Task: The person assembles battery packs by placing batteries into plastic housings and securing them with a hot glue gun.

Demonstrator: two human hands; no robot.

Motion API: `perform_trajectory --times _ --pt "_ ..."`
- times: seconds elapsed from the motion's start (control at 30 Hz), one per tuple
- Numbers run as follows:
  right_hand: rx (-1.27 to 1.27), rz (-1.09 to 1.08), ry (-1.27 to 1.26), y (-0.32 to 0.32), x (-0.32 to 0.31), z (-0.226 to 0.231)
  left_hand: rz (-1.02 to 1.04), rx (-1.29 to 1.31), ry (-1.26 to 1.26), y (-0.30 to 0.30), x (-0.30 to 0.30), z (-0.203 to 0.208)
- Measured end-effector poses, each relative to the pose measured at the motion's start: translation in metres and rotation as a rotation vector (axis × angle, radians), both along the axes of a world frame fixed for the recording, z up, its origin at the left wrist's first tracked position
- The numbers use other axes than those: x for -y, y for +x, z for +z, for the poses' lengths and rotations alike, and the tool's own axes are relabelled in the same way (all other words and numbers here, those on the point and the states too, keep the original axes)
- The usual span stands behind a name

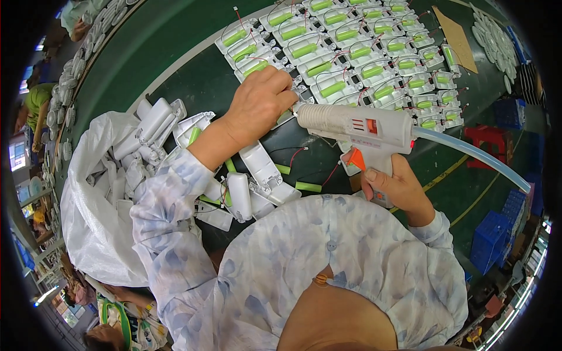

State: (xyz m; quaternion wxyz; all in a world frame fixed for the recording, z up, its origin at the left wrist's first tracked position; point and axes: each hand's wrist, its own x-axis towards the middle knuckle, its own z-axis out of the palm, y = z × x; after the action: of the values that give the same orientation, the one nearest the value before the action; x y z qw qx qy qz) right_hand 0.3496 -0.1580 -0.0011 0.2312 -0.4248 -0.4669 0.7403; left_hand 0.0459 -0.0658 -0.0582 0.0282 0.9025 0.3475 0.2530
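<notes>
My right hand (408,190) grips a white hot glue gun (389,126) with an orange trigger. A pale glue stick (474,153) curves out of its back end. The gun's nozzle points left, close to the fingertips of my left hand (260,102). That hand is closed, its fingers curled down over a white plastic housing that it mostly covers; what is pinched between them is hidden. Beyond it, rows of white housings (345,76) each hold a green cylindrical battery (332,89) with thin red and black wires.
Loose housings (239,196) and green batteries (308,187) lie between me and the rows. On the left a white sack (96,216) holds more white housings. A brown board (455,38) and white round parts (493,44) lie far right; blue crates (492,240) stand beyond the table.
</notes>
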Motion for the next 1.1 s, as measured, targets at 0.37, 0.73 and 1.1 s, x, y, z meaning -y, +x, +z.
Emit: perform_trajectory --times 0.37,0.73,1.1 --pt "0.021 -0.019 0.063 -0.007 -0.007 -0.003 0.047 -0.057 -0.480 -0.029 0.029 0.055" --pt "0.007 -0.013 0.096 -0.009 -0.007 -0.014 -0.015 -0.305 -0.424 -0.027 0.070 0.049" --pt "-0.030 -0.025 0.054 -0.004 -0.006 -0.004 0.118 -0.153 -0.402 -0.004 0.057 0.038"
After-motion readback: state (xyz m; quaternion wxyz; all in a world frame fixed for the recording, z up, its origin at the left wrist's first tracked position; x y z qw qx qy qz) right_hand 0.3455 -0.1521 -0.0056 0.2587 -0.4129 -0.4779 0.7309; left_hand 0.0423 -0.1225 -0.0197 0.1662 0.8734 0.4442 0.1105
